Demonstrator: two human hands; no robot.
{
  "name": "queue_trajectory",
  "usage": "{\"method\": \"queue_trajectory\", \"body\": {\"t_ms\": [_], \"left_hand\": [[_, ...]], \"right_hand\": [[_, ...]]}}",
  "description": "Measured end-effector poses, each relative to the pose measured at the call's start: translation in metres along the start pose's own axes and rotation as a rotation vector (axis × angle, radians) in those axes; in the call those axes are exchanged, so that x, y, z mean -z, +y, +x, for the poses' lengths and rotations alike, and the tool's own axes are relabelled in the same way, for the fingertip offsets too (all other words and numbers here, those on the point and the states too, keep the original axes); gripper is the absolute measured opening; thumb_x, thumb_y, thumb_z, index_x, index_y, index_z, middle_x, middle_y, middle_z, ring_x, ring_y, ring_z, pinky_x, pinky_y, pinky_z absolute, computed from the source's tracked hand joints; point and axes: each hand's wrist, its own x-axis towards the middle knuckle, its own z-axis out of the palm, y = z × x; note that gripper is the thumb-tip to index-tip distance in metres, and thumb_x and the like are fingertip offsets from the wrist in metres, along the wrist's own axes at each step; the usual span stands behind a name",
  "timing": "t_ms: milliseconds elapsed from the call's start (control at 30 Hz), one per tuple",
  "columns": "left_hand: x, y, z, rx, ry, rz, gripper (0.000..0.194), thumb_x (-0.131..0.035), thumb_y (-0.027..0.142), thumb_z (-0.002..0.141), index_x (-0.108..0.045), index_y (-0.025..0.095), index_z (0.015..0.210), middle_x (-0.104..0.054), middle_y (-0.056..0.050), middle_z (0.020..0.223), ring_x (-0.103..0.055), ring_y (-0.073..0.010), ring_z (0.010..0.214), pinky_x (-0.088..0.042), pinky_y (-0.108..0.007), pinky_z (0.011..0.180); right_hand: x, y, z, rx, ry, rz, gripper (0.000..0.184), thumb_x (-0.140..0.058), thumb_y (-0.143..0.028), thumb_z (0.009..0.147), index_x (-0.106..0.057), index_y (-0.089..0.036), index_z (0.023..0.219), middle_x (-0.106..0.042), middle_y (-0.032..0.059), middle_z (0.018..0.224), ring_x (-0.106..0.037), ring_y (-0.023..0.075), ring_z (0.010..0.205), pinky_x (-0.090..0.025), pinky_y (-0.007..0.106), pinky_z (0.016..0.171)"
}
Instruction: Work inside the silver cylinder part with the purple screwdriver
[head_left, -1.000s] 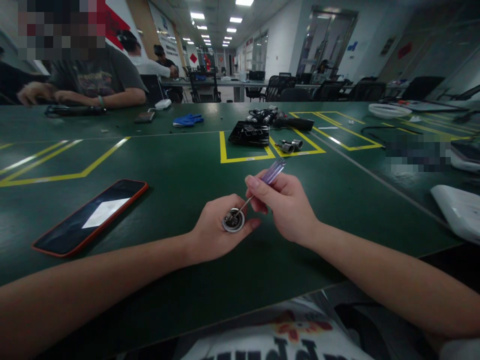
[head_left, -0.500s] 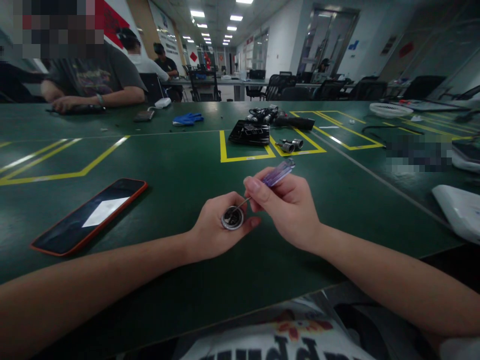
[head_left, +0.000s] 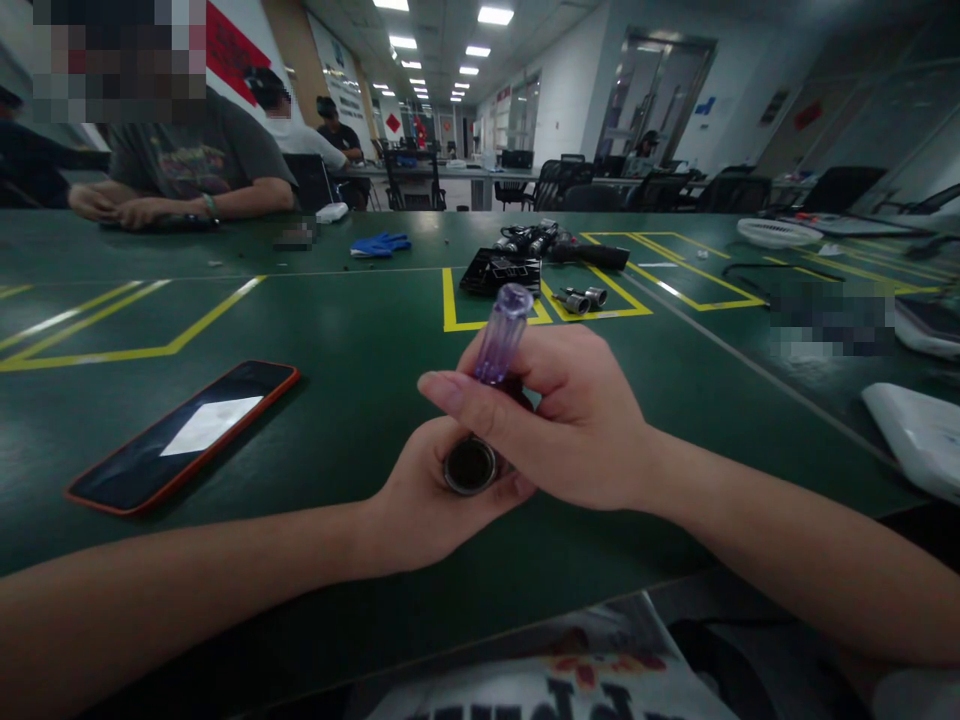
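My left hand [head_left: 427, 505] is closed around a small round metal part [head_left: 469, 466] whose dark open end faces me. My right hand [head_left: 559, 415] lies over it, fingers wrapped round a small screwdriver with a clear purple handle [head_left: 501, 335] that stands nearly upright above the part. The screwdriver's shaft is hidden behind my fingers. Both hands hover over the green table [head_left: 352, 350] near its front edge.
A phone in an orange case [head_left: 184, 432] lies to the left. Black parts [head_left: 501, 270] and small metal cylinders [head_left: 581, 297] sit in a yellow-taped box farther back, with a blue glove [head_left: 381, 243]. Another person's hands [head_left: 142, 208] rest at the far left. A white object [head_left: 915, 432] lies at right.
My right hand has swung the screwdriver up from a slant to nearly upright and moved over the metal part. My left hand tilted the part's open end toward me.
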Motion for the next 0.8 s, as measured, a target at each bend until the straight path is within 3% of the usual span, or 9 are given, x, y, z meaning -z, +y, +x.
{"method": "queue_trajectory", "body": {"t_ms": [233, 500, 800], "left_hand": [[-0.003, -0.006, -0.005, 0.048, -0.010, 0.042, 0.013, -0.064, 0.024, 0.072, -0.053, 0.016, 0.071, -0.048, 0.005, 0.054, -0.045, -0.0079, 0.046, -0.040, -0.017, 0.042], [-0.004, 0.002, 0.000, 0.058, -0.057, 0.006, 0.009, -0.059, 0.019, 0.071, -0.051, 0.017, 0.066, -0.053, 0.003, 0.060, -0.053, -0.0103, 0.056, -0.047, -0.018, 0.050], [-0.004, -0.007, -0.006, 0.098, -0.014, 0.102, 0.023, -0.063, 0.032, 0.071, -0.047, 0.018, 0.063, -0.044, 0.005, 0.053, -0.044, -0.0092, 0.047, -0.043, -0.019, 0.044]], "right_hand": [[0.001, 0.001, -0.005, 0.021, 0.019, 0.056, 0.029, -0.055, -0.026, 0.084, -0.050, -0.015, 0.058, -0.045, -0.0060, 0.051, -0.041, 0.0040, 0.047, -0.033, 0.018, 0.047], [0.001, 0.004, -0.009, 0.137, -0.007, 0.074, 0.021, -0.054, -0.017, 0.084, -0.053, -0.014, 0.063, -0.049, -0.0058, 0.055, -0.045, 0.0036, 0.050, -0.035, 0.017, 0.050], [0.005, 0.004, -0.012, 0.045, -0.007, 0.139, 0.028, -0.051, -0.028, 0.086, -0.049, -0.019, 0.060, -0.049, -0.0049, 0.056, -0.046, 0.0060, 0.051, -0.038, 0.019, 0.050]]}}
